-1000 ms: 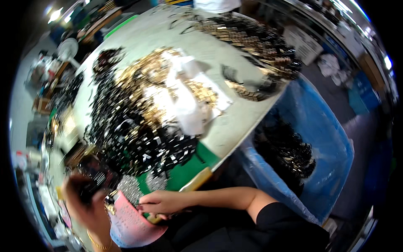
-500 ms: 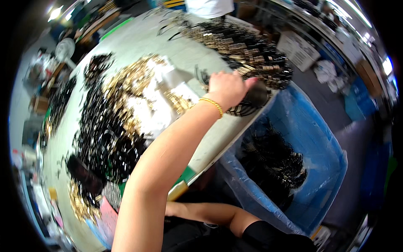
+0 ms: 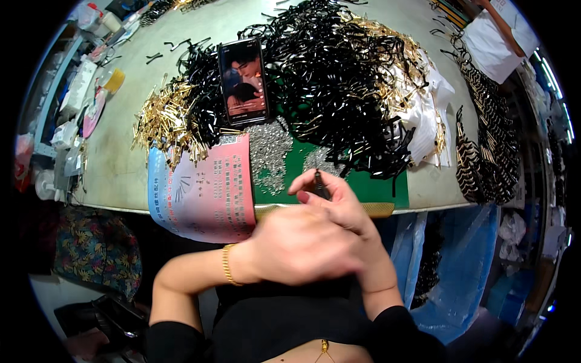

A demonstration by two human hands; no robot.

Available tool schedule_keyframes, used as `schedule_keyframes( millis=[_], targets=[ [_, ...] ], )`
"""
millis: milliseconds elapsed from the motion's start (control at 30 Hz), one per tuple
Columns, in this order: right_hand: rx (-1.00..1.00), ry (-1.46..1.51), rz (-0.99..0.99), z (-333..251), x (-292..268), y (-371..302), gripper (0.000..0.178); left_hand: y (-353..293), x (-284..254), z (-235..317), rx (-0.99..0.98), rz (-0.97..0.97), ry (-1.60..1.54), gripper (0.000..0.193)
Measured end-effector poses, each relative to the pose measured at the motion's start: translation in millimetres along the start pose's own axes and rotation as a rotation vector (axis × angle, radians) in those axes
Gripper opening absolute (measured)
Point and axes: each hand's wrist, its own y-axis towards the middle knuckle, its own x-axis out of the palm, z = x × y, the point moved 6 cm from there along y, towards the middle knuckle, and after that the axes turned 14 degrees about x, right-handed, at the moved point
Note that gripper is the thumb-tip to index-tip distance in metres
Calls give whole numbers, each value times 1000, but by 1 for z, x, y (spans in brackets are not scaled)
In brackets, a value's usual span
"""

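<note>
My left hand (image 3: 305,245), with a gold bracelet at the wrist, crosses in front of my right hand near the table's front edge. Motion smears its fingers, so what they hold is unclear. My right hand (image 3: 351,209) is curled with thumb and forefinger around a slim dark piece (image 3: 322,186), whose exact kind I cannot make out. Just beyond lie small silvery metal parts (image 3: 269,151) on a green mat (image 3: 295,175). Behind them spreads a heap of black eyeglass temples (image 3: 327,72), with gold-coloured ends (image 3: 166,124) at its left side.
A phone (image 3: 244,81) playing video leans against the heap. A pink-and-blue printed sheet (image 3: 203,190) hangs over the table edge. Rows of temples (image 3: 487,139) lie at the right, above a plastic-lined blue bin (image 3: 454,260). Another person's white top (image 3: 496,48) appears far right.
The view has swung left toward the phone and mat. My left hand has come back from the temples at the right table edge to beside my right hand.
</note>
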Motion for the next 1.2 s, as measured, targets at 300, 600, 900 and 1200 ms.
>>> schedule_keyframes(
  millis=[300, 600, 900, 1200],
  targets=[
    [147, -1202, 757, -83, -62, -46, 28, -211, -119, -47, -1016, 440, 311, 34],
    [306, -1628, 812, -79, -42, 17, 34, -220, -140, -74, -1085, 659, 241, 32],
    [437, -833, 702, -94, -67, -37, 15, -208, -162, -100, -1006, 278, 598, 11],
    [409, -464, 471, -53, -8, -46, 13, -202, -158, -101, -1045, 224, 565, 8]
  ],
)
